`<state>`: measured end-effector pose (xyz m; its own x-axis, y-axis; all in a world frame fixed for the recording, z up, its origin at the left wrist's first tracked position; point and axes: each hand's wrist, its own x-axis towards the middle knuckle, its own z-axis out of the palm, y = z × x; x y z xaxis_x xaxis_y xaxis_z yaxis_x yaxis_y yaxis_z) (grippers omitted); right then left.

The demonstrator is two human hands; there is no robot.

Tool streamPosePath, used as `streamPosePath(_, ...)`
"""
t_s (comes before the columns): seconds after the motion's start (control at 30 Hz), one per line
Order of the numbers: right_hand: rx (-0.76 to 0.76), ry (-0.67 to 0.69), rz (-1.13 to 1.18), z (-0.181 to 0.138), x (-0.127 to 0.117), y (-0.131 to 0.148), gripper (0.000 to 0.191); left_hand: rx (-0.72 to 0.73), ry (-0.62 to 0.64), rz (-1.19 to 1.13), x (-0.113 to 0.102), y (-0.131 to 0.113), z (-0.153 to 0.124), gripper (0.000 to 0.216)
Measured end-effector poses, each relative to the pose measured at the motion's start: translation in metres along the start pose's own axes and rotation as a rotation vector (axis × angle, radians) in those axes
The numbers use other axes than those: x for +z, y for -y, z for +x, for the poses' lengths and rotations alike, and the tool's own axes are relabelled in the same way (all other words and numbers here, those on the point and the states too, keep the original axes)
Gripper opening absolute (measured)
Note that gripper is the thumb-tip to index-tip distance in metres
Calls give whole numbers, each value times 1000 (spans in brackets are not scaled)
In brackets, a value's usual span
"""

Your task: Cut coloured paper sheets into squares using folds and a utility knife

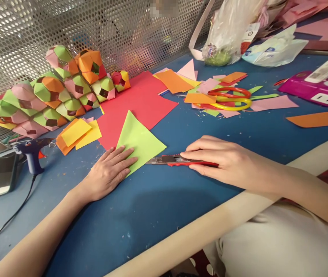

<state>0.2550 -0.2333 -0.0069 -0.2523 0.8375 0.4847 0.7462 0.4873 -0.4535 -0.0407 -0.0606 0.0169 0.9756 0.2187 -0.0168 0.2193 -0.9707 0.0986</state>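
My left hand [110, 171] lies flat with its fingers spread on a light green sheet of paper [140, 140], pressing its left corner to the table. The green sheet partly overlaps a large red sheet [140, 102]. In my right hand [221, 157] is a red and black box cutter [178, 159], lying low over the table and pointing left. The cutter's metal tip reaches the green paper's lower right edge; where the blade ends is hidden by the sheet.
Folded paper balls [51, 90] are stacked at the back left against a perforated metal panel [123, 30]. A blue glue gun [32, 154] and phone [4, 175] sit at left. Scissors [233, 100] rest on paper scraps. A purple device [313, 90] lies at right.
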Motion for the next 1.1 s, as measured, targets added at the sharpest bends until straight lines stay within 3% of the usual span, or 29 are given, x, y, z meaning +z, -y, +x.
streamPosePath(0.7,-32,2,9,3,9,12,25,-32,-52,-70,2,-3,1,36)
streamPosePath(0.93,-45,23,6,5,11,14,26,32,60,-146,-9,9,-2,43)
streamPosePath(1.1,-58,21,13,5,12,12,27,76,60,-110,-8,19,-5,44)
